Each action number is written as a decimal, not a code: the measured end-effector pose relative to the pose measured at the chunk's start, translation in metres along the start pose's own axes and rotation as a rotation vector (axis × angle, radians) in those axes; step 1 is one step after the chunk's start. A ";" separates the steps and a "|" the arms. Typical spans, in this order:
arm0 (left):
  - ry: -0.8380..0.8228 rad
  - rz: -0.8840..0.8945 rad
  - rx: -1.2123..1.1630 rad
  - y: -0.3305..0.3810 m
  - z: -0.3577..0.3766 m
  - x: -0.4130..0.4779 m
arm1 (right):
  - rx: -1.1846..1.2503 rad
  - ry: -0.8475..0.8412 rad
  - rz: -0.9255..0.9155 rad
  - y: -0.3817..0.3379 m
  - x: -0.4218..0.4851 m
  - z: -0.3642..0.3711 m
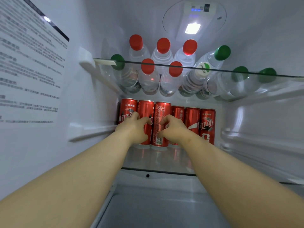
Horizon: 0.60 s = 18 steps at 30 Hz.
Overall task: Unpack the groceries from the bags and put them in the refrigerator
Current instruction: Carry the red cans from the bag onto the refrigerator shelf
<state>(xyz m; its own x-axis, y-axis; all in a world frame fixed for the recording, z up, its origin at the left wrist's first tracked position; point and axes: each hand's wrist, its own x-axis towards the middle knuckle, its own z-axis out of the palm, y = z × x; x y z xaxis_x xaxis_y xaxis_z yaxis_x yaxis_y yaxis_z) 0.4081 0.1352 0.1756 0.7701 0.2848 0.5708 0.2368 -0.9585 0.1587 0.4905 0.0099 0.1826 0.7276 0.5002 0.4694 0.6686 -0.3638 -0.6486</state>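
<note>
Below the glass shelf: red cans, one row. Your left hand curls round the second can, your right hand round the third can. Above it: water bottles.

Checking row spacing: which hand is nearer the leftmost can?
Left. The left hand grips the second can, next to the leftmost can; the right hand grips the third can, one farther over.
</note>
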 end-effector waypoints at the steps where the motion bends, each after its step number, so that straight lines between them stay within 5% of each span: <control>1: -0.005 0.001 0.000 0.000 0.000 -0.001 | -0.011 -0.001 -0.006 -0.001 -0.002 0.000; 9: 0.090 -0.068 -0.093 0.001 -0.005 -0.012 | -0.138 0.103 -0.123 -0.018 -0.027 -0.002; 18: 0.391 -0.060 -0.341 0.036 -0.023 -0.076 | -0.139 0.328 -0.250 -0.021 -0.104 -0.013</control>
<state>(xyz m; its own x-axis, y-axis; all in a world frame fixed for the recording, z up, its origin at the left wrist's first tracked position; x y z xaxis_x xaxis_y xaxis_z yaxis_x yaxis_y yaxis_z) 0.3448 0.0791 0.1561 0.4673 0.3756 0.8003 0.0169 -0.9089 0.4167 0.4026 -0.0444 0.1551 0.5356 0.3181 0.7823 0.8287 -0.3766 -0.4142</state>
